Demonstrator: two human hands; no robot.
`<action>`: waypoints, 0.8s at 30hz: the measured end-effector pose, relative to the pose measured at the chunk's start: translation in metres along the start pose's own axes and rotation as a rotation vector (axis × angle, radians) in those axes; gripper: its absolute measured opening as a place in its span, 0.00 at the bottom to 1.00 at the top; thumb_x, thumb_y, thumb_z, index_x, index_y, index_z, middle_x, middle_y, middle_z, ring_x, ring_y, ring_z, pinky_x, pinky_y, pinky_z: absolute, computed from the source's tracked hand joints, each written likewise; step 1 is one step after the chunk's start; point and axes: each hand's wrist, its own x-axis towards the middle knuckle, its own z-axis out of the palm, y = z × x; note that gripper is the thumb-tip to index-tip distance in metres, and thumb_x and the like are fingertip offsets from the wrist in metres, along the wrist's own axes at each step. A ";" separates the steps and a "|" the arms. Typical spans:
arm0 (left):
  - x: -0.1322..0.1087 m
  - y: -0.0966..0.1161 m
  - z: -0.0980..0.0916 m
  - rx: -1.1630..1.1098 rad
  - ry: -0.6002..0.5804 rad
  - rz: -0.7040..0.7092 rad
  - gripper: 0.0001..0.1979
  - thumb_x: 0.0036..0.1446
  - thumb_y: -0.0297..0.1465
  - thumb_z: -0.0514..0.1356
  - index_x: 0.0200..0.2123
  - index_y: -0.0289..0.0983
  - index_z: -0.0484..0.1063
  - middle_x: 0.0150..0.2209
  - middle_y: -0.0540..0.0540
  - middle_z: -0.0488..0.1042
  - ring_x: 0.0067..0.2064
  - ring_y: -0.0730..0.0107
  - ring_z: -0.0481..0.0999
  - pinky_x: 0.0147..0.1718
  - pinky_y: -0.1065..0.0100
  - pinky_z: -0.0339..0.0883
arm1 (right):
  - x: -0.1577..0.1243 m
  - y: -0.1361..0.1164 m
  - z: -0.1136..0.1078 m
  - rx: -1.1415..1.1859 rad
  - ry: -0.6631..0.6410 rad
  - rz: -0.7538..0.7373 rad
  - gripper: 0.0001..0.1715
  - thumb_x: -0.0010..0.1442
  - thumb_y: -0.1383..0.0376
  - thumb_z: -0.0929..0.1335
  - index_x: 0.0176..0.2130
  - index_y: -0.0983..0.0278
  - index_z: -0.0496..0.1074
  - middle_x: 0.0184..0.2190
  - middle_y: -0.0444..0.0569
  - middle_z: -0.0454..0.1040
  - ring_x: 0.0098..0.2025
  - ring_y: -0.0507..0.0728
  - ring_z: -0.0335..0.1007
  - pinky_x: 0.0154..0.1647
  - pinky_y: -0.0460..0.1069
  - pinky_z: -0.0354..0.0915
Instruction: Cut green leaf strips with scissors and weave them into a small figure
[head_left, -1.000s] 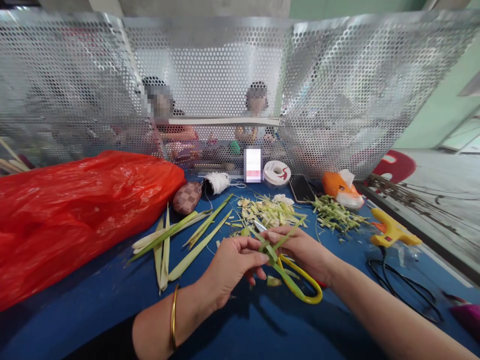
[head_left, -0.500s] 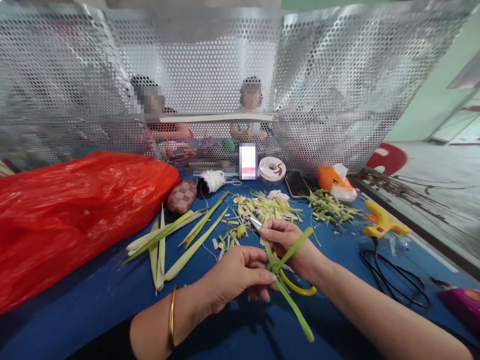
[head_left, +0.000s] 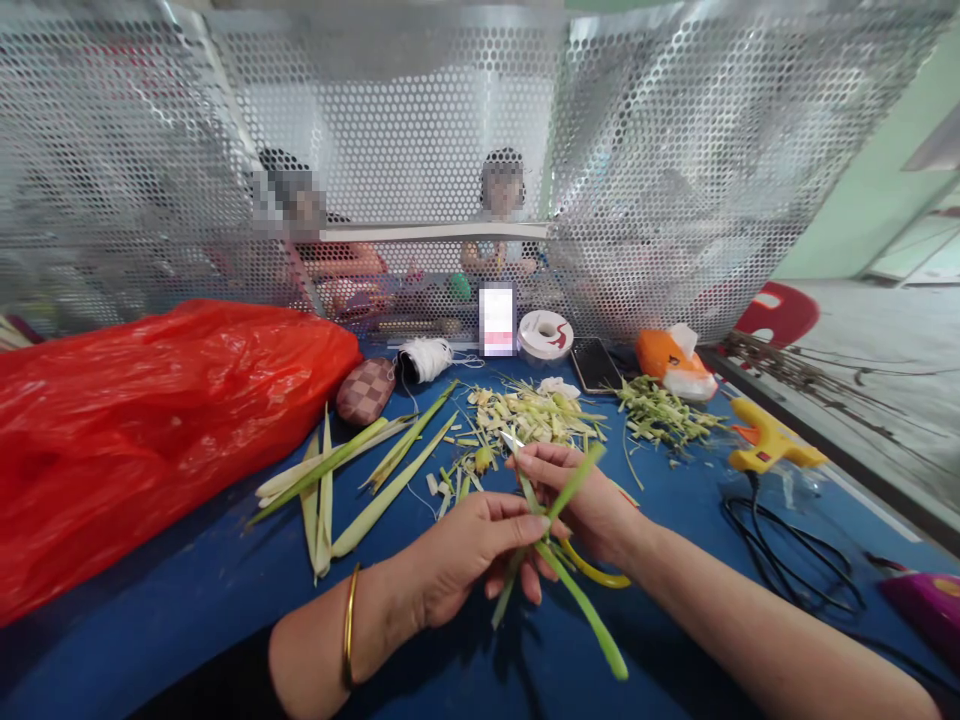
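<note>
My left hand (head_left: 480,545) pinches a bundle of crossed green leaf strips (head_left: 589,605) at the middle, where they meet. The strip ends stick out in several directions, one down to the right and one up to the right. My right hand (head_left: 574,485) is closed around scissors with yellow handles (head_left: 600,575); the silver blade tip (head_left: 512,441) points up and left past the fingers. One strip end passes beside the right hand's fingertips, and I cannot tell whether they also grip it. The crossing is partly hidden by my fingers.
Leaf scraps (head_left: 540,412) and long leaf pieces (head_left: 390,500) lie on the blue table. Around them are a red plastic bag (head_left: 165,430), white thread (head_left: 426,360), ribbon spool (head_left: 546,337), phone (head_left: 596,365), tissue pack (head_left: 675,362) and corded yellow glue gun (head_left: 772,445). People sit behind perforated sheeting.
The leaf bundle has turned in my left hand, and a strip end now hangs below its fingers. My right hand has shifted slightly, still with the scissors.
</note>
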 end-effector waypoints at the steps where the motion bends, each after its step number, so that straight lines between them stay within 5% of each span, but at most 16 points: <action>1: 0.001 0.002 -0.002 -0.007 0.083 0.052 0.14 0.56 0.39 0.61 0.38 0.33 0.77 0.25 0.47 0.76 0.20 0.80 0.72 0.12 0.78 0.47 | 0.002 0.000 -0.003 -0.011 0.016 0.018 0.18 0.44 0.57 0.78 0.28 0.67 0.73 0.20 0.40 0.68 0.18 0.44 0.59 0.17 0.40 0.55; 4: 0.003 0.010 -0.010 -0.029 0.342 0.201 0.13 0.57 0.37 0.61 0.38 0.32 0.75 0.27 0.47 0.76 0.21 0.80 0.72 0.13 0.78 0.47 | 0.004 -0.006 -0.010 -0.112 0.044 0.050 0.22 0.47 0.51 0.76 0.30 0.67 0.74 0.24 0.44 0.73 0.23 0.48 0.68 0.23 0.43 0.63; 7: 0.003 0.017 -0.017 -0.016 0.479 0.267 0.12 0.57 0.36 0.61 0.38 0.32 0.74 0.27 0.47 0.75 0.23 0.78 0.73 0.14 0.78 0.48 | -0.002 -0.018 -0.008 -0.314 0.023 0.029 0.27 0.51 0.43 0.70 0.30 0.66 0.71 0.23 0.44 0.72 0.24 0.52 0.72 0.24 0.44 0.64; 12: 0.000 0.017 -0.016 0.032 0.457 0.274 0.13 0.55 0.39 0.61 0.34 0.33 0.72 0.26 0.48 0.74 0.24 0.77 0.73 0.15 0.78 0.49 | -0.017 -0.023 0.007 -0.668 -0.161 -0.069 0.24 0.51 0.47 0.71 0.23 0.65 0.68 0.19 0.43 0.70 0.20 0.50 0.67 0.24 0.45 0.63; 16: -0.001 0.016 -0.014 0.052 0.410 0.272 0.12 0.51 0.36 0.64 0.37 0.33 0.74 0.27 0.48 0.74 0.25 0.77 0.71 0.15 0.77 0.50 | -0.018 -0.017 0.009 -0.754 -0.111 -0.173 0.19 0.55 0.52 0.67 0.22 0.63 0.68 0.15 0.40 0.65 0.18 0.49 0.62 0.22 0.45 0.60; 24: -0.001 0.022 -0.018 0.044 0.509 0.281 0.12 0.48 0.35 0.65 0.34 0.34 0.73 0.25 0.48 0.75 0.22 0.76 0.70 0.16 0.75 0.49 | -0.018 -0.027 0.001 -0.922 -0.056 -0.260 0.17 0.59 0.56 0.64 0.23 0.62 0.67 0.16 0.41 0.65 0.21 0.51 0.60 0.25 0.46 0.57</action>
